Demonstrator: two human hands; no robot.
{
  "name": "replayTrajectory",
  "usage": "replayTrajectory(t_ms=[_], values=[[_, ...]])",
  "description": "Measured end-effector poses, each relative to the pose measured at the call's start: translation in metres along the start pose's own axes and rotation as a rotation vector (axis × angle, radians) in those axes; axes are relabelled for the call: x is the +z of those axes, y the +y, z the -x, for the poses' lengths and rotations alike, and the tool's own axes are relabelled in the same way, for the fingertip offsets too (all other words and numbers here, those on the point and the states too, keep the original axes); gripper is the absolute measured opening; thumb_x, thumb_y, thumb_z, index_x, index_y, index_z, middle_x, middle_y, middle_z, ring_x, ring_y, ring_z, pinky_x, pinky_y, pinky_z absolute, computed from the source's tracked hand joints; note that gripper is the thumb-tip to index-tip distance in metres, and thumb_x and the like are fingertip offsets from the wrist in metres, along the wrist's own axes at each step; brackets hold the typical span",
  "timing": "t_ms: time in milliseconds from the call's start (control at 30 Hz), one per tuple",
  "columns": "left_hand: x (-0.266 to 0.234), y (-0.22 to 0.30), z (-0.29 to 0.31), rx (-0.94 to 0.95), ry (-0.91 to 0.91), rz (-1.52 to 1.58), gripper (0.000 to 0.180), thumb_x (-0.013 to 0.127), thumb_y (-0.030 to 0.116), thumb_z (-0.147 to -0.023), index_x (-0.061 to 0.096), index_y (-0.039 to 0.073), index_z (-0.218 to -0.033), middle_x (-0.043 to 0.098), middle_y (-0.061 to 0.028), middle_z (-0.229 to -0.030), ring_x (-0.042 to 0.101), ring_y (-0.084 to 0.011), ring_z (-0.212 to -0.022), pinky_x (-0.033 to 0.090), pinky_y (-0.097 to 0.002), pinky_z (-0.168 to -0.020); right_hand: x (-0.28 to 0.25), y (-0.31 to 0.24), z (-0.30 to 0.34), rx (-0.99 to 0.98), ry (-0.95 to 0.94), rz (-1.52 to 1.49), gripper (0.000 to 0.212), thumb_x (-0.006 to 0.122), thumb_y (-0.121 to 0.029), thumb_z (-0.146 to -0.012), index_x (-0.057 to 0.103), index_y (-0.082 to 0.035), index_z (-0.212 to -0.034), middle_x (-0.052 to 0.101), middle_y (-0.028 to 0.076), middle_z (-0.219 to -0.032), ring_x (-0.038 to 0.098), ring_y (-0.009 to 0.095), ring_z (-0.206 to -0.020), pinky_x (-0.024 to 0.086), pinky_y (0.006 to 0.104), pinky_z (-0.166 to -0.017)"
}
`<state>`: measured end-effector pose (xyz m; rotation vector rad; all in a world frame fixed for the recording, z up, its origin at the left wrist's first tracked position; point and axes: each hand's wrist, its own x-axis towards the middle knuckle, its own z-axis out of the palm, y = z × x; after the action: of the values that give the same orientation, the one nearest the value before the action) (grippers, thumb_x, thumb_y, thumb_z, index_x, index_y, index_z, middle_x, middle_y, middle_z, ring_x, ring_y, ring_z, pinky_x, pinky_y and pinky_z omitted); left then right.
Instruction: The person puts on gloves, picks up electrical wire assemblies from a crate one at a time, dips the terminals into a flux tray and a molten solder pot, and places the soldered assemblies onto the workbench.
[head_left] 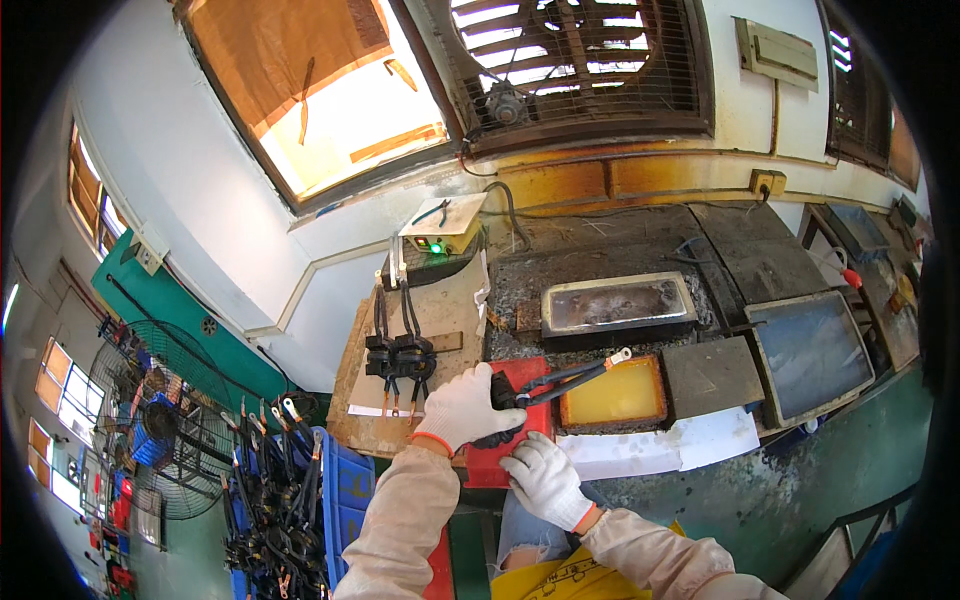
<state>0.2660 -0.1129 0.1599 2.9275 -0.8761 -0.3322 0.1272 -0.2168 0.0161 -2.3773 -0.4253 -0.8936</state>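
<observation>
My left hand (465, 408), in a white glove, is closed around a black coil-like part (506, 402) above a red block (490, 468). From that part, thick black cables (565, 380) run right, over the edge of a tray of yellow liquid (612, 392), and end in a copper-coloured lug (620, 357). Also gloved, my right hand (545, 480) rests against the red block's right side, its fingers bent together; whatever they pinch is hidden. Two similar black parts with cables (400, 355) lie on the board to the left.
Behind the yellow tray sits a rectangular metal pot (620, 303) with a dull grey surface. A tray of bluish liquid (812, 355) stands right of a dark plate (712, 378). At lower left, a blue crate (345, 490) holds many cabled parts. Pliers lie on a yellow box (443, 235).
</observation>
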Motion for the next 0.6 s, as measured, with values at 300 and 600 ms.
replayTrajectory(t_ms=[300,600], values=[[0.008,-0.011,0.009,0.174,0.084,-0.069,0.095,0.084,0.048,-0.066,0.044,0.009,-0.142,0.067,-0.0175,-0.117,0.066,-0.0355,-0.108,0.054,-0.0427,-0.09,0.009,0.005,0.004,0.011,0.022,-0.006,0.041,0.072,-0.01,-0.071,0.065,-0.011,-0.111,0.058,0.009,-0.102,0.059,0.032,-0.102,0.046,0.0514,-0.106],[0.026,-0.006,-0.005,0.079,0.2,-0.006,0.084,0.084,0.038,-0.066,0.047,0.007,-0.135,0.067,-0.0201,-0.112,0.066,-0.0373,-0.105,0.054,-0.0444,-0.088,0.014,0.004,0.004,0.033,0.062,0.007,0.042,0.065,-0.008,-0.073,0.064,-0.009,-0.115,0.058,0.012,-0.105,0.059,0.034,-0.104,0.045,0.0516,-0.105]])
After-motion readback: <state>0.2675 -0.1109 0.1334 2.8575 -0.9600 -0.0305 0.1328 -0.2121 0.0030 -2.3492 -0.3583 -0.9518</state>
